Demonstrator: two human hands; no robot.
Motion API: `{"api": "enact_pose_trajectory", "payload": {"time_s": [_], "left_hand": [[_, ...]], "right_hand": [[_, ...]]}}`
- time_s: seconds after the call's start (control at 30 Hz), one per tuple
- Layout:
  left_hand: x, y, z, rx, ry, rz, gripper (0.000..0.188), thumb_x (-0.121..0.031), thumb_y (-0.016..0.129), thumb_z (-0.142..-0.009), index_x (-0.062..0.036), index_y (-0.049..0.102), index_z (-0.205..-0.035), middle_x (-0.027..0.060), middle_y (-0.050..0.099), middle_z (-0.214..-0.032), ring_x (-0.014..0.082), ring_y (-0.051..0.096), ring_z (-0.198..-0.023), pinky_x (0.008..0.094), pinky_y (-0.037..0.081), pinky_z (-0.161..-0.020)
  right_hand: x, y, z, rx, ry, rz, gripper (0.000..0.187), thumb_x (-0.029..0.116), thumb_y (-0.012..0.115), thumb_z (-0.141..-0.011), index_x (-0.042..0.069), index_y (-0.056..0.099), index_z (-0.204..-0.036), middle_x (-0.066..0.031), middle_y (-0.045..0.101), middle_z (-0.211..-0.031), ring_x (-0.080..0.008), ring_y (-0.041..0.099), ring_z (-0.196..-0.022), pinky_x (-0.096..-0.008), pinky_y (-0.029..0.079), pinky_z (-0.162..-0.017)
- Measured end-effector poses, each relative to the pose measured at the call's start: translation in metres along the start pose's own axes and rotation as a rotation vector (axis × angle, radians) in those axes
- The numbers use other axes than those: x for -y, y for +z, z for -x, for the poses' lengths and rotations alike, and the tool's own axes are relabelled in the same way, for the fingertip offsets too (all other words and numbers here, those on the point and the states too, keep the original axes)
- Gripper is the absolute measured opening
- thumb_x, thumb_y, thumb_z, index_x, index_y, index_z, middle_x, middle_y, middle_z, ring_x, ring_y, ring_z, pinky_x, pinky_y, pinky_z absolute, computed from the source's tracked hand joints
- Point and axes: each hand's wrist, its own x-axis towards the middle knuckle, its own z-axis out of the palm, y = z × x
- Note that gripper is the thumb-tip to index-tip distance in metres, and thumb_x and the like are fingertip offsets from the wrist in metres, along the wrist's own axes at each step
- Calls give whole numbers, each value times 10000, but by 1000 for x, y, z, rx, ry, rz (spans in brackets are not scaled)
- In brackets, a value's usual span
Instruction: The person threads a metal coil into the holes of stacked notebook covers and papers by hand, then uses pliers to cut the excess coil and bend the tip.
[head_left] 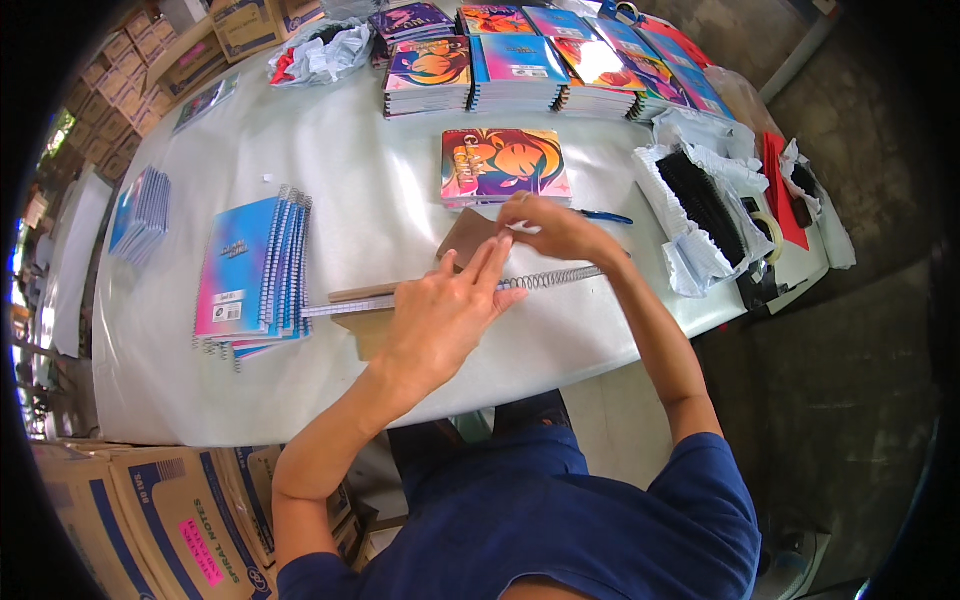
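"Left hand point(445, 308), what state?"
"Laid across your page block point(350, 306), fingers straight, close together; can't tell if it grips. Right hand point(545, 228): fingers curled narrow beside the left fingertips; can't tell what's pinched."
"Layout, largest down?"
"White table point(590, 345). Notebook stack point(235, 265), your left. Page block mid-table, under your left hand. Wire coil point(550, 281) trailing right. Blue pen point(606, 216) beyond."
"Handling?"
"Looks like coil work. Keep your page edges flush, coil straight, pressure light."
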Motion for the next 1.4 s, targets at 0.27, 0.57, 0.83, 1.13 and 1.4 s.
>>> {"api": "enact_pose_trajectory", "payload": {"time_s": [0.27,0.57,0.83,1.13,1.4], "left_hand": [[8,1,6,-101,2,-10,811,-479,670,-778,-176,367,-1466,79,603,-1273,273,666,-956,380,567,-752],[20,4,7,-207,-155,51,945,-474,740,-681,-151,348,-1478,76,649,-1180,241,664,-946,418,519,-883],[29,1,12,-229,-182,10,939,-503,730,-668,-187,364,-1473,71,667,-1176,290,663,-1010,464,498,-922],[37,-2,23,-227,-219,26,940,-521,731,-651,-212,379,-1467,91,671,-1165,309,655,-1039,486,473,-954],[43,-5,29,-232,-234,18,924,-527,717,-665,-211,381,-1465,100,659,-1169,316,655,-1033,496,451,-958]], "right_hand": [[-3,2,-21,102,12,-99,350,295,652,-865,67,664,-1130,-145,680,-1073,-286,628,-1038,-382,479,-903],[41,-42,13,195,-121,-628,490,354,612,-848,-41,681,-1129,-309,602,-1202,-411,552,-1198,-428,410,-1029],[34,-36,12,147,-161,-1042,481,335,642,-816,-63,691,-1082,-314,571,-1248,-424,531,-1213,-465,402,-1029],[62,-29,-2,253,-245,-810,467,301,613,-870,-83,663,-1129,-327,552,-1268,-382,550,-1204,-422,410,-1007],[38,-15,-17,224,-291,-883,474,304,632,-854,-103,667,-1094,-274,600,-1232,-346,568,-1193,-413,418,-1007]]}}
